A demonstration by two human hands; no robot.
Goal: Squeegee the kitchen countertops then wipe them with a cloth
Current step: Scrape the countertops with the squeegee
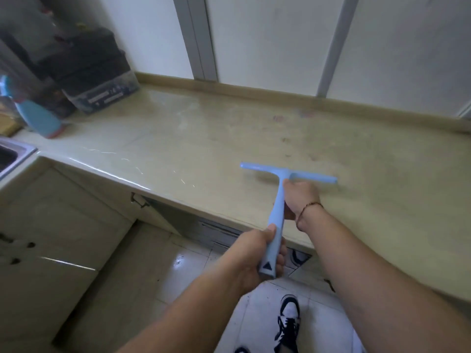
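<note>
While both hands grip the squeegee (283, 184), clear bin (102, 95) holds dark clutter, countertop (204, 138)

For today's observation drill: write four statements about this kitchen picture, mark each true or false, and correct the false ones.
1. Both hands grip the squeegee. True: the left hand holds the handle's end, the right hand holds it near the blade.
2. The blade lies on the floor. False: it is at the countertop.
3. A spray bottle stands at the countertop's left end. True.
4. A cloth lies beside the squeegee. False: no cloth shows there.
</note>
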